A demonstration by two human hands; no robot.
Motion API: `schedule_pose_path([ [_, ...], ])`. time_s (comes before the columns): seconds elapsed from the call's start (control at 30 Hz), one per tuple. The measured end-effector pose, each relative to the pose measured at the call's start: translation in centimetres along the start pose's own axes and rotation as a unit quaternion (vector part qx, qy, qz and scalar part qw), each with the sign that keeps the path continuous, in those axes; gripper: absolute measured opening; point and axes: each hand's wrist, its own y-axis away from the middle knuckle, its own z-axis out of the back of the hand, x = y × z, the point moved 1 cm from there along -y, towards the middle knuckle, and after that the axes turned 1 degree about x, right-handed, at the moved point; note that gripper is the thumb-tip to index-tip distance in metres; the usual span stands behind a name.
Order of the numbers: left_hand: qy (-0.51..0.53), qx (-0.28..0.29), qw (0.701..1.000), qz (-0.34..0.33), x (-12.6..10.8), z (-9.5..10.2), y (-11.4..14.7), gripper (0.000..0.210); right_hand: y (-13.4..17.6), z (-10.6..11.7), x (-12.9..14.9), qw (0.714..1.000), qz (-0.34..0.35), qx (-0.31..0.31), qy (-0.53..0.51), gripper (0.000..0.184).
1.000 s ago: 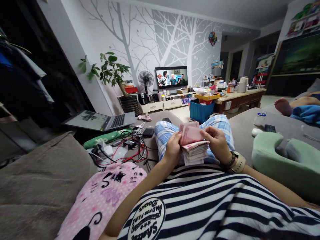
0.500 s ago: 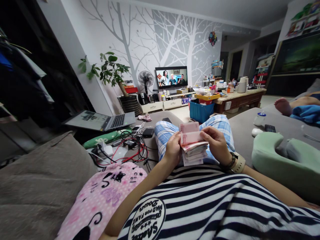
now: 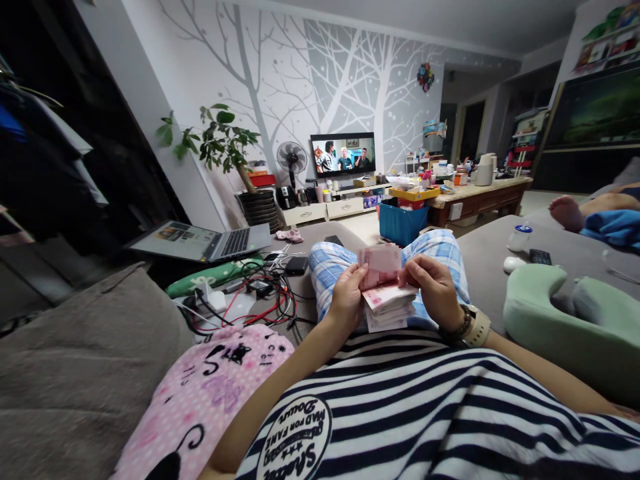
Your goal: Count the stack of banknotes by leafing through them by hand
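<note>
Both hands worked a wad of banknotes (image 3: 387, 297) over the lap. Left hand (image 3: 345, 300) clenched round the wad's left edge, thumb across the top. Right hand (image 3: 434, 288) pinched the right end, fingertips curled on the upper notes. A few notes (image 3: 381, 261) stood folded up just beyond the left thumb, the rest lay flat under the right fingers. Wad sat between the two palms, touching both, above the plaid shorts (image 3: 330, 263).

Judgement: counting step. To do it well, the left grip should have stayed firm so the wad did not fan out, and the right fingers should have peeled one note at a time. Risk: two notes sticking together, or loose lower notes slipping out below the palms.

Cables (image 3: 250, 300) and laptop (image 3: 200, 241) lay well left of the left hand.
</note>
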Motion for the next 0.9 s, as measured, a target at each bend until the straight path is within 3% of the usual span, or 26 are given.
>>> schedule_pose_path([
  [0.4,-0.024,0.010,0.999,0.019,-0.27,0.03,0.29,0.030,-0.74,0.06,-0.94,0.997,-0.037,-0.069,0.007,0.033],
  [0.9,-0.010,0.014,1.000,-0.002,0.07,0.14,-0.03,0.024,-0.74,0.27,-0.59,0.994,-0.028,-0.062,0.082,0.039],
])
